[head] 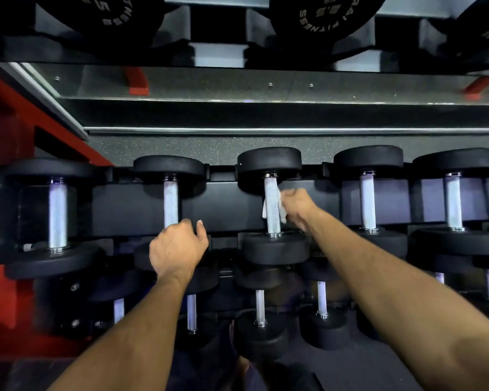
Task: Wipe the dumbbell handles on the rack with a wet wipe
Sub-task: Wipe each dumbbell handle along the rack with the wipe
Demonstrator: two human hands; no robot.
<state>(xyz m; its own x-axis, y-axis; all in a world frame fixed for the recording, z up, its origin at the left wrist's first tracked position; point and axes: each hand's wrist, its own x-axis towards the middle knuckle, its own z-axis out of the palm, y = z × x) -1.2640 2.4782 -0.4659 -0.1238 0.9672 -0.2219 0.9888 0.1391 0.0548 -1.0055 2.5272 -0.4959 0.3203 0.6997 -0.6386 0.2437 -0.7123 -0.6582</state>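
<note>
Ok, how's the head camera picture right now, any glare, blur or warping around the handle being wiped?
Head view: dim overall, the knurled handle and white wipe in the right hand lit and fairly sharp; wide-angle bending toward the edges; lower dumbbells dark and soft; left hand clear.

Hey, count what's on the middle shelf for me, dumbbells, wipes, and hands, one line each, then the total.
Dumbbells: 5
Wipes: 1
Hands, left hand and right hand: 2
Total: 8
</note>
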